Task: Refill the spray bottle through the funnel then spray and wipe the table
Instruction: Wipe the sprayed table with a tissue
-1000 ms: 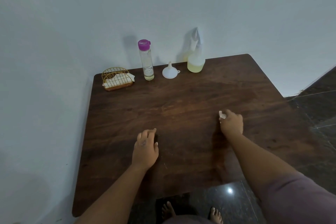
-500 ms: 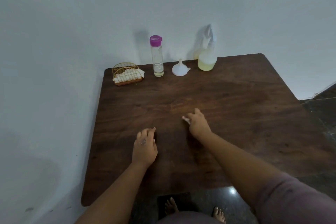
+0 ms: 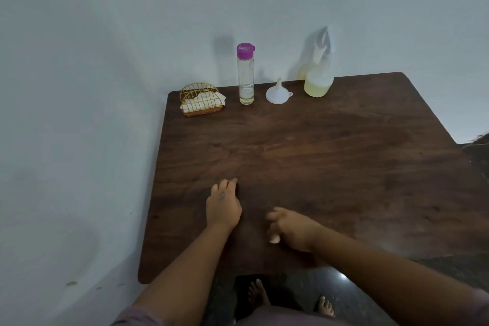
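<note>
Spray bottle (image 3: 318, 79): found upright at the far edge of the desk, against the wall; yellowish liquid low in the body, nozzle head fitted.
Funnel (image 3: 277, 94): seen upside down, spout up, just left of the spray bottle and apart from it.
Refill bottle (image 3: 246, 74): upright, purple cap on, left of the funnel; only a little liquid visible at the bottom.
Wipe (image 3: 274, 239): small white wad, mostly hidden, gripped in the right hand and pressed to the desk near the front edge.
Right hand (image 3: 293, 230): curled round the wipe; blurred.
Left hand (image 3: 223, 205): resting palm down on the desk, fingers bent at the tips, holding nothing; just left of the right hand.
Desk (image 3: 344, 167): dark wood, faint sheen across the middle.
Napkin holder (image 3: 201, 99): gold wire, white napkins inside, far left corner.
Stage, as judged: wiping under way, refill and spray apparently done.
Risk: small wad likely to shred or slip out under pressure; far strips by the bottles liable to be missed; a broad sweep there could knock the light funnel or the tall refill bottle over.
</note>
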`<state>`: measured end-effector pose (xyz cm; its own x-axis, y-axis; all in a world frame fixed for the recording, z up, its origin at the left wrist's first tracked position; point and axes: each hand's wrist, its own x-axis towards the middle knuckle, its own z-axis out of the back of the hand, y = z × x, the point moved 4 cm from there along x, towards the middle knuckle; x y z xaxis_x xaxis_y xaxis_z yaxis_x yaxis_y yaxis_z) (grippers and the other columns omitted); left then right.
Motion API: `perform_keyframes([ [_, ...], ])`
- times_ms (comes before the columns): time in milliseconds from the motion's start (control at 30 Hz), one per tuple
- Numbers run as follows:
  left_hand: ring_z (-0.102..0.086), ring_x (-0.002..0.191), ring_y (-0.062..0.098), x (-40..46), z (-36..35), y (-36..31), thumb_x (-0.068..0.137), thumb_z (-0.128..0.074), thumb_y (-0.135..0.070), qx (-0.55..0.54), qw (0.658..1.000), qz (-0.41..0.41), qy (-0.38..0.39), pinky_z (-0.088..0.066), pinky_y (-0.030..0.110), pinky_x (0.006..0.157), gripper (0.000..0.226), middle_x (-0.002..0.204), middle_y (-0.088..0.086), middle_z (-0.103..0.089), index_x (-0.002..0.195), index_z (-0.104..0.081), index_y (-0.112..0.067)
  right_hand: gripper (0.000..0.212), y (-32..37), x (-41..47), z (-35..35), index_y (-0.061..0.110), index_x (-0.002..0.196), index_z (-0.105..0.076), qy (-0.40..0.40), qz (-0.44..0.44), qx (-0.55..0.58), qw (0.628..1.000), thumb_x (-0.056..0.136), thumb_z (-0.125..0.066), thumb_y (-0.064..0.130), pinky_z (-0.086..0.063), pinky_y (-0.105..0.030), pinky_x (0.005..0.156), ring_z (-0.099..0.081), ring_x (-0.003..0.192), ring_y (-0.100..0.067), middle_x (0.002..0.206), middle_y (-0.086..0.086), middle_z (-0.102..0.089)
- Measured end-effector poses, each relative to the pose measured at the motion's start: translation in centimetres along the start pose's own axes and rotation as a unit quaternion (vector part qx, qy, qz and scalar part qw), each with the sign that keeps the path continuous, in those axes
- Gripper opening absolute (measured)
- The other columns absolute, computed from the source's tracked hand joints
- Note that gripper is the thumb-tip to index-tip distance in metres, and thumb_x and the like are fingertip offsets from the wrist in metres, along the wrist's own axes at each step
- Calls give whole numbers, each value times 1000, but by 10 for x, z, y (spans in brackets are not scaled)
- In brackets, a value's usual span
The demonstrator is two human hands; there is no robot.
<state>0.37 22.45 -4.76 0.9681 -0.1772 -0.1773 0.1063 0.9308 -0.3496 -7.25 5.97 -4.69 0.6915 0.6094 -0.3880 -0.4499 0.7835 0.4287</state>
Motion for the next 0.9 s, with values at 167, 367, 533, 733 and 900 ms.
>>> perform_keyframes([
  [167,-44,119,19,-12,-6,-17,96,-46,-16,-15,999,-28,-8,-46,35,95,48,134,-2,-48,144,-42,-22,14,-77,-40,39,11,85,-72,-62,-187,20,980,74,-63,8,-42,-29,87,-54,107,-30,106,-11,-61],
  [367,-43,120,19,-33,-14,-28,96,-45,-15,-30,998,-46,-14,-44,34,97,51,134,-2,-47,146,-38,-20,38,-45,-7,43,10,125,-56,-155,-245,52,956,90,-45,-1,-37,-37,107,-40,126,-30,135,-11,-39],
  [533,-35,134,21,-60,-27,-29,95,-43,-7,-65,997,-41,22,-36,34,110,59,145,4,-40,151,-28,-16,40,7,-2,15,13,134,-53,-73,-118,-20,990,96,-44,6,-36,-38,105,-36,125,-27,140,-10,-37],
  [733,-33,135,21,-104,-41,-63,95,-40,-6,-75,997,-27,20,-32,32,112,59,147,3,-37,152,-26,-17,37,-18,-92,-20,17,130,-57,-70,-84,-46,993,97,-42,10,-38,-36,102,-39,119,-28,128,-10,-46],
  [900,-34,134,20,-134,-63,-118,98,-40,-10,-87,993,-68,44,-37,33,109,56,145,3,-39,151,-26,-18,29,-98,-188,-24,6,113,-65,-194,-354,124,906,89,-52,15,-43,-36,100,-49,117,-34,125,-16,-52],
])
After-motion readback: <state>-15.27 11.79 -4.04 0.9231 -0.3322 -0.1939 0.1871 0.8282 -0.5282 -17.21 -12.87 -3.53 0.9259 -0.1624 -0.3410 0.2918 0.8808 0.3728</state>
